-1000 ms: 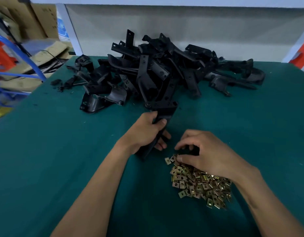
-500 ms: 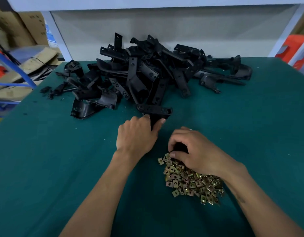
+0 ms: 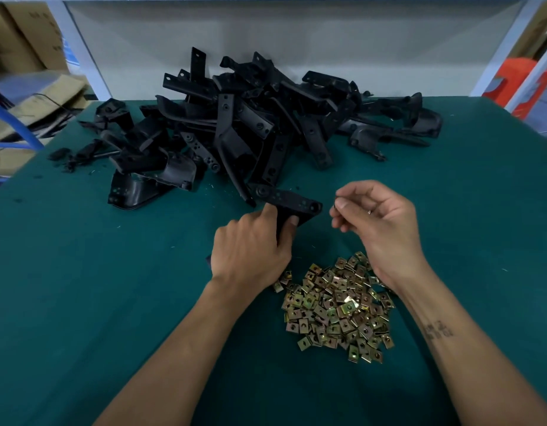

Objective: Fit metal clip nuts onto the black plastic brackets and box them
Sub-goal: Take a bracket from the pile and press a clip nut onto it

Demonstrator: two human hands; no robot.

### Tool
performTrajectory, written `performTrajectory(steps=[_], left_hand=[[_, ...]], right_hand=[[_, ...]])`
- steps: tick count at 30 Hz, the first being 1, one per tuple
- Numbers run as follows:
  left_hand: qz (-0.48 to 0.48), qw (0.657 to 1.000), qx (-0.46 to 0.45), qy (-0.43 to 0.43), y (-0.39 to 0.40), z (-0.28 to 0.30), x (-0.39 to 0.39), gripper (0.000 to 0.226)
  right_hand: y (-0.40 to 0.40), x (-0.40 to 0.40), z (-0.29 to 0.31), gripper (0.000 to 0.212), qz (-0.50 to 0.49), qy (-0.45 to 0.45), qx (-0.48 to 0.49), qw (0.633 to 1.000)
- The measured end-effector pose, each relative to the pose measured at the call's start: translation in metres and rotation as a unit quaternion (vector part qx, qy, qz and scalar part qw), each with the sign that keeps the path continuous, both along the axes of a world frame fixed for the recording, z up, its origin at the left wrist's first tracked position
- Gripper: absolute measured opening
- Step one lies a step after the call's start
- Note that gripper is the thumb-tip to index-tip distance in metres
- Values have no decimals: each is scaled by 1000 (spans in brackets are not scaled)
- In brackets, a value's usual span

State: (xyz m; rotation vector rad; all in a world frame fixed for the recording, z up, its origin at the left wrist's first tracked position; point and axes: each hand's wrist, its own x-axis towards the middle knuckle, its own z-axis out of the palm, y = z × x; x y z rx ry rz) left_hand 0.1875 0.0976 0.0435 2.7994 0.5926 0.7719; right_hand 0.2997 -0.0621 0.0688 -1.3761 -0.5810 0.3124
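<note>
Centre frame: left hand (image 3: 250, 250) grips one black bracket (image 3: 292, 202) on the green tabletop (image 3: 81, 272), fingers curled round its stem. Right hand (image 3: 379, 219) — just right of it — pinches something small and dark; what, I cannot tell. Clip nuts (image 3: 336, 305) heaped below, bracket pile (image 3: 235, 127) above.

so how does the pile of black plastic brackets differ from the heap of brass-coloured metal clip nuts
The pile of black plastic brackets is made of long, angular matte pieces tangled and stacked high; the heap of brass-coloured metal clip nuts is made of tiny flat shiny squares spread low. The brackets lie at the far side of the green table, the nuts close by, between the forearms. Both are loose, unsorted piles on that table.
</note>
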Motion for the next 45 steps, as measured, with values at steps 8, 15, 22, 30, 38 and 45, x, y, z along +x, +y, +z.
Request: performTrajectory(steps=[8, 15, 22, 30, 38, 45], left_hand=[[-17, 999, 4, -49, -2, 0, -2, 48], [-6, 998, 15, -53, -2, -3, -1, 61], [-13, 998, 18, -51, -2, -5, 1, 62], [-29, 998, 22, -57, -3, -5, 0, 57], [-36, 997, 44, -58, -4, -6, 1, 59], [-13, 997, 60, -49, -3, -7, 0, 65]], right_hand=[[-2, -4, 6, 24, -2, 94, 43, 995], [2, -9, 6, 12, 2, 76, 41, 996], [4, -9, 4, 13, -4, 91, 68, 994], [6, -11, 1, 15, -25, 85, 60, 994], [10, -13, -4, 21, -27, -21, 12, 999], [10, -12, -10, 4, 1, -60, -66, 996]])
